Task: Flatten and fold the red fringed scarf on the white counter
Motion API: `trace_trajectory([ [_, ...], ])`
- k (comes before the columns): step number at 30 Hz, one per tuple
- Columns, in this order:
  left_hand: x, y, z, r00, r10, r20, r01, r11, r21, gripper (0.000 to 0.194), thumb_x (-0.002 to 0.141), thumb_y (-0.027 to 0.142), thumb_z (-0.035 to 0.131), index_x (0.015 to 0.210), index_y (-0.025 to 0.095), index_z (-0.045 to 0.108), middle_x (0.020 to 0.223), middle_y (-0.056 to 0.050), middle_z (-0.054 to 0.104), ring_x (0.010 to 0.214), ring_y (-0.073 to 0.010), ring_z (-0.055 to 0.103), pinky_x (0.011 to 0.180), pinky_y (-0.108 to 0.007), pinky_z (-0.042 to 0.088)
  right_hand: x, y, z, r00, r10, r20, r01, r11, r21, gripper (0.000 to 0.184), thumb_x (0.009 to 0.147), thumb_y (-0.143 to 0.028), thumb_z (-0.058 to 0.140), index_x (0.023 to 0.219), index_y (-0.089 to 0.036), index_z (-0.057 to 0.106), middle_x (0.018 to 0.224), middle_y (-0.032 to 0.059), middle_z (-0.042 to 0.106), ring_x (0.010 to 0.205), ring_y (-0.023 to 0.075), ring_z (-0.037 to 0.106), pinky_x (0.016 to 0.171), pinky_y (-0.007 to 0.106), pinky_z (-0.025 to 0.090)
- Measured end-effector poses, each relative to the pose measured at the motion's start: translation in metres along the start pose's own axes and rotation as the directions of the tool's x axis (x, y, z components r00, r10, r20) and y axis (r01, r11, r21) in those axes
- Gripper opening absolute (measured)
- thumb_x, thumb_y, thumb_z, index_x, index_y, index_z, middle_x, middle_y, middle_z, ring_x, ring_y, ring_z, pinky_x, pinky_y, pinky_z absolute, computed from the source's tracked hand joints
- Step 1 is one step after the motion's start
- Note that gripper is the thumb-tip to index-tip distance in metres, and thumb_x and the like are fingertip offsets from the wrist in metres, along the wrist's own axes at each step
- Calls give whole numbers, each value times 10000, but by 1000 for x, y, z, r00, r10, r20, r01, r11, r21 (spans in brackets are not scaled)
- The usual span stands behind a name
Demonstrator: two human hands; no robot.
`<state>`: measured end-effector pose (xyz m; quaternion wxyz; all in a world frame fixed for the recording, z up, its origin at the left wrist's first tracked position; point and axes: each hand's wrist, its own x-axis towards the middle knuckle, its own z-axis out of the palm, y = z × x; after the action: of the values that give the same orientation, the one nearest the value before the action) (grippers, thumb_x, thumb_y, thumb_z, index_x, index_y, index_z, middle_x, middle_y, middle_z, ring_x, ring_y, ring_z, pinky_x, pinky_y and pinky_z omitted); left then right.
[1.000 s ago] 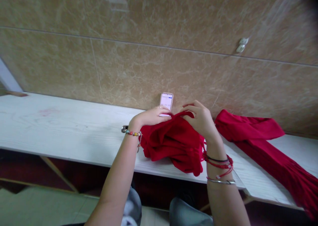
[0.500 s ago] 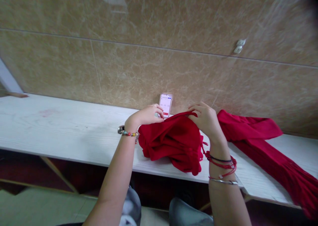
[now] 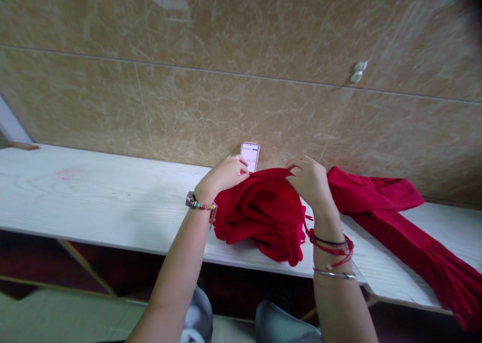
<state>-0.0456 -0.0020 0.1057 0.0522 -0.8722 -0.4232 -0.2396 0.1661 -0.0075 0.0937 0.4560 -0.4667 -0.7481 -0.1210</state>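
Observation:
A red cloth drawstring bag lies bunched on the white shelf top, its ruffled edge and thin red cords toward the near right. At the bag's far left corner, my left hand has its fingers closed on the fabric. My right hand pinches the far right part of the same edge, so the cloth is stretched between the two hands. Whether anything is inside the bag cannot be seen. Just beyond it a phone leans on the wall, its lower part hidden by my left hand and the cloth.
A folded red scarf with a fringed end lies to the right, hanging over the front edge. The tiled wall rises behind the shelf, with a small white cat-shaped hook on it. Dark open compartments sit below.
My left hand first moved left off the bag's edge, then came back and closed on it. My right hand shifted slightly right and keeps its pinch. The far edge is now pulled straighter.

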Motion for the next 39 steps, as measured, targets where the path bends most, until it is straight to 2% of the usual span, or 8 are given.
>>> trace_trajectory([
  [4, -4, -2, -9, 997, -19, -69, 17, 999, -33, 193, 817, 182, 515, 756, 168, 697, 1013, -45, 612, 938, -153, 563, 900, -280, 395, -1, 5, 2, 993, 40, 107, -39, 999, -10, 163, 583, -123, 491, 629, -189, 633, 698, 28, 623, 673, 176, 568, 654, 286, 435],
  [8, -1, 7, -4, 998, 67, 8, -64, 981, -182, 116, 770, 231, 604, 842, 172, 674, 1024, -35, 599, 946, -151, 560, 883, -263, 403, -1, 5, 8, 989, 102, 104, -96, 993, -63, 158, 601, -140, 510, 652, -186, 652, 698, 35, 639, 676, 179, 574, 655, 285, 434],
  [12, 6, 14, 11, 984, 149, 94, -127, 970, -209, 136, 706, 231, 671, 811, 145, 657, 1078, -65, 572, 989, -173, 540, 899, -261, 388, 0, 2, 12, 988, 116, 100, -106, 990, -93, 147, 626, -144, 524, 665, -184, 659, 714, 48, 648, 694, 186, 582, 673, 295, 439],
  [15, 9, 13, 15, 987, 131, 88, -113, 975, -190, 100, 704, 169, 656, 798, 139, 642, 1038, -66, 585, 973, -173, 539, 894, -266, 388, -2, 4, 9, 986, 65, 154, -59, 997, -42, 120, 659, -163, 551, 697, -179, 664, 754, 56, 651, 726, 188, 591, 692, 297, 448],
  [19, 6, 8, 8, 998, 56, -11, -57, 974, -221, 64, 742, 201, 627, 786, 154, 621, 968, -38, 594, 927, -163, 548, 857, -276, 407, -4, 6, 0, 965, -91, 247, 61, 990, 126, 114, 700, -233, 597, 776, -181, 665, 848, 56, 654, 784, 185, 599, 739, 307, 456],
  [27, 2, 14, -4, 990, -14, -139, -7, 989, -148, 51, 780, 194, 589, 785, 151, 617, 940, -39, 600, 902, -161, 550, 866, -288, 397, 0, -16, 4, 983, -135, 124, 114, 979, 167, 174, 748, -254, 585, 900, -214, 657, 914, 54, 634, 847, 205, 582, 778, 355, 447],
  [31, 2, 14, -3, 982, 2, -190, -21, 995, -99, 56, 789, 157, 560, 811, 148, 611, 937, -46, 599, 900, -163, 550, 854, -284, 406, 1, -20, 10, 993, -106, 57, 92, 975, 201, 129, 777, -258, 548, 742, -206, 661, 831, 47, 619, 811, 187, 578, 765, 327, 441],
  [39, 4, 8, 7, 999, 30, 14, -28, 991, -134, 111, 810, 199, 542, 846, 126, 617, 919, -64, 600, 876, -160, 555, 828, -269, 417, 3, -4, 16, 995, 97, -39, -91, 988, 126, 185, 775, -307, 529, 693, -187, 643, 720, 40, 586, 692, 174, 550, 659, 302, 431],
])
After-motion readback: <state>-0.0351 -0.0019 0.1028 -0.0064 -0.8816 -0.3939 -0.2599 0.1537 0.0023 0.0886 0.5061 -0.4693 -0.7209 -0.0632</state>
